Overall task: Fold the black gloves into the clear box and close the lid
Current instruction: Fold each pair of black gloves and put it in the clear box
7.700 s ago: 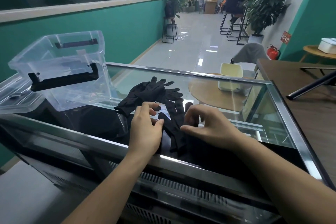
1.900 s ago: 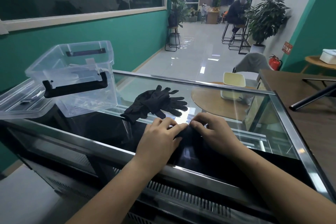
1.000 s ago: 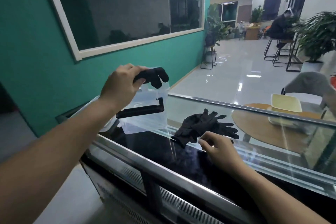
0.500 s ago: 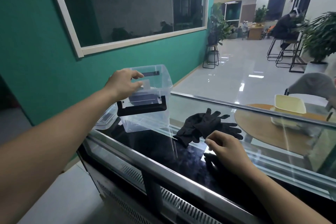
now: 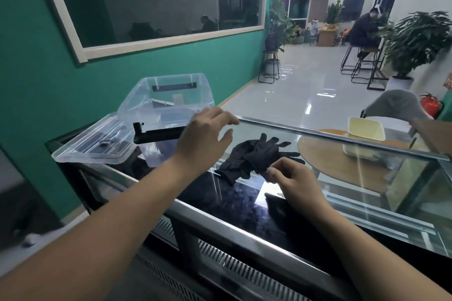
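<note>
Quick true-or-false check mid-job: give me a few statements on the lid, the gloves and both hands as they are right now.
The lid is shut on the box. False: it lies beside the open box.
The gloves lie on the glass top, outside the box. True.
The left hand holds a glove. False: it is empty, fingers relaxed, in front of the box.
The right hand pinches the near edge of the gloves. True.
</note>
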A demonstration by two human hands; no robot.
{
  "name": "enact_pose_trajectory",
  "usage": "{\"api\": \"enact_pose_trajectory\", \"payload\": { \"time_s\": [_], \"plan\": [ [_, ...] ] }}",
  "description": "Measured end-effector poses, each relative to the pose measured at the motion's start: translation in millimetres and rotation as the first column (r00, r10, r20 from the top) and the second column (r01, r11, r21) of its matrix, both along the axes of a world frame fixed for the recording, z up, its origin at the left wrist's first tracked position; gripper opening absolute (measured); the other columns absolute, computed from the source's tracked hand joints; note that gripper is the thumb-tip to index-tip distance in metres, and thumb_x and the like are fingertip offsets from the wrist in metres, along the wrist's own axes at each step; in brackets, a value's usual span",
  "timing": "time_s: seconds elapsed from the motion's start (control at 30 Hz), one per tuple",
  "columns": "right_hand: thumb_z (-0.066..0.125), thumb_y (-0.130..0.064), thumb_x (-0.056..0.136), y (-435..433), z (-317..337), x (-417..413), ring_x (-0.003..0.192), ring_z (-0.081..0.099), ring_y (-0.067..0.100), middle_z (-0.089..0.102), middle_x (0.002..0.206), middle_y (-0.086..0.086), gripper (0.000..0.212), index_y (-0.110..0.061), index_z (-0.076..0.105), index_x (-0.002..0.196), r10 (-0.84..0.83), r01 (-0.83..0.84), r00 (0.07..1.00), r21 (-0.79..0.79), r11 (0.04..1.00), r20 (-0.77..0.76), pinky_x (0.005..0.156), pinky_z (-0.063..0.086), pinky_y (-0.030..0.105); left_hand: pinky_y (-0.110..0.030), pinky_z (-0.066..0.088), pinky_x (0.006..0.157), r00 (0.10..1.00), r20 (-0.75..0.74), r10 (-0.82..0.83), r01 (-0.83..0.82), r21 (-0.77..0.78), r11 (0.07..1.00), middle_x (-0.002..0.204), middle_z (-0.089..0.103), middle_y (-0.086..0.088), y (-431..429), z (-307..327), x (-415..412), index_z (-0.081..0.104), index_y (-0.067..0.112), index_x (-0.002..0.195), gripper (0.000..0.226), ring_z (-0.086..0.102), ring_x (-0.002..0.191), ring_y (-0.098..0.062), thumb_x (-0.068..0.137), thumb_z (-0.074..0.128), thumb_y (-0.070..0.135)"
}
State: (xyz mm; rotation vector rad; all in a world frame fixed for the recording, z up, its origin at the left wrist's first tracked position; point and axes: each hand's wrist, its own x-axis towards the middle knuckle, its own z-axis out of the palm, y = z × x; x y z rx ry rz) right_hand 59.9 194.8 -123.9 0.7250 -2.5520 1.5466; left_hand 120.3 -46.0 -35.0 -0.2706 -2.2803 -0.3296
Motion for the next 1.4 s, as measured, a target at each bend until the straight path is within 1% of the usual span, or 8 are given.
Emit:
{"api": "enact_pose_trajectory", "payload": {
  "time_s": [0.17,0.47,0.63,0.73,0.83,0.97,1.23,1.4],
  "plan": [
    [0.070,-0.020,0.097,-0.5,-4.8,-5.4,0.083,0.076,0.020,0.079,0.081,-0.004,0.016,-0.023,0.074,0.081,-0.047,0.047,0.999,0.004,0.999,0.006,0.081,0.062,0.048,-0.043,0.061,0.093,0.973,0.227,-0.038,0.010,0.123,0.992,0.112,0.075,0.002,18.5,-51.3,-13.2,0.077,0.018,0.117,0.028,0.071,0.101,-0.020,0.093,0.074,0.004],
    [0.070,-0.022,0.097,-2.0,-4.9,-8.0,0.081,0.074,0.011,0.079,0.082,-0.005,0.015,-0.023,0.075,0.083,-0.070,0.069,0.998,0.045,0.997,0.010,0.074,0.057,0.030,-0.044,0.046,0.110,0.896,0.445,0.003,-0.033,0.060,0.998,0.130,0.063,0.010,29.8,-85.5,-44.3,0.073,0.033,0.130,0.040,0.055,0.124,-0.018,0.090,0.079,0.029],
    [0.069,-0.022,0.096,-2.7,-4.2,-9.3,0.079,0.066,0.007,0.076,0.078,-0.005,0.015,-0.021,0.074,0.082,-0.071,0.070,0.997,0.076,0.995,0.009,0.061,0.046,0.012,-0.040,0.046,0.104,0.929,0.368,0.030,-0.056,0.060,0.997,0.121,0.066,0.009,34.8,-95.0,-55.4,0.076,0.027,0.119,0.023,0.058,0.118,-0.019,0.096,0.075,0.030],
    [0.068,-0.023,0.096,-3.5,-3.7,-9.3,0.079,0.066,0.007,0.076,0.078,-0.006,0.015,-0.021,0.074,0.082,-0.076,0.074,0.997,0.075,0.994,0.022,0.060,0.045,0.012,-0.045,0.052,0.095,0.960,0.276,0.038,-0.067,0.098,0.993,0.106,0.069,0.008,36.5,-96.9,-57.0,0.077,0.022,0.100,0.007,0.060,0.103,-0.019,0.100,0.071,0.027],
    [0.068,-0.024,0.096,-3.9,-3.3,-9.4,0.079,0.067,0.007,0.076,0.078,-0.006,0.015,-0.022,0.074,0.082,-0.078,0.076,0.997,0.081,0.994,0.027,0.060,0.045,0.013,-0.048,0.051,0.092,0.964,0.263,0.038,-0.064,0.093,0.994,0.104,0.069,0.010,36.6,-97.0,-56.6,0.073,0.022,0.098,0.004,0.059,0.100,-0.019,0.099,0.070,0.022],
    [0.068,-0.024,0.096,-3.9,-2.9,-8.8,0.079,0.066,0.007,0.075,0.078,-0.005,0.015,-0.023,0.074,0.083,-0.078,0.076,0.997,0.084,0.994,0.027,0.060,0.045,0.014,-0.042,0.045,0.102,0.913,0.408,0.024,-0.029,0.006,1.000,0.123,0.064,0.013,38.3,-97.2,-52.0,0.070,0.028,0.119,0.034,0.055,0.119,-0.016,0.086,0.072,0.022],
    [0.068,-0.024,0.096,-3.4,-5.0,-9.8,0.079,0.067,0.005,0.076,0.079,-0.008,0.015,-0.023,0.075,0.083,-0.074,0.071,0.997,0.082,0.994,0.034,0.061,0.045,0.013,-0.041,0.053,0.091,0.968,0.252,0.007,-0.060,0.203,0.977,0.103,0.069,0.009,43.1,-101.7,-54.6,0.075,0.021,0.100,0.006,0.062,0.098,-0.017,0.097,0.072,0.018],
    [0.060,-0.041,0.105,-2.4,-2.4,-10.4,0.075,0.071,0.003,0.079,0.080,-0.004,0.020,-0.025,0.070,0.098,-0.070,0.076,0.991,-0.050,0.996,0.110,0.070,0.050,0.025,-0.033,0.054,0.077,0.988,0.157,-0.009,-0.045,0.341,0.939,0.093,0.064,0.007,55.9,-91.3,-38.9,0.066,0.019,0.100,0.003,0.061,0.085,-0.015,0.100,0.068,0.018]
  ]
}}
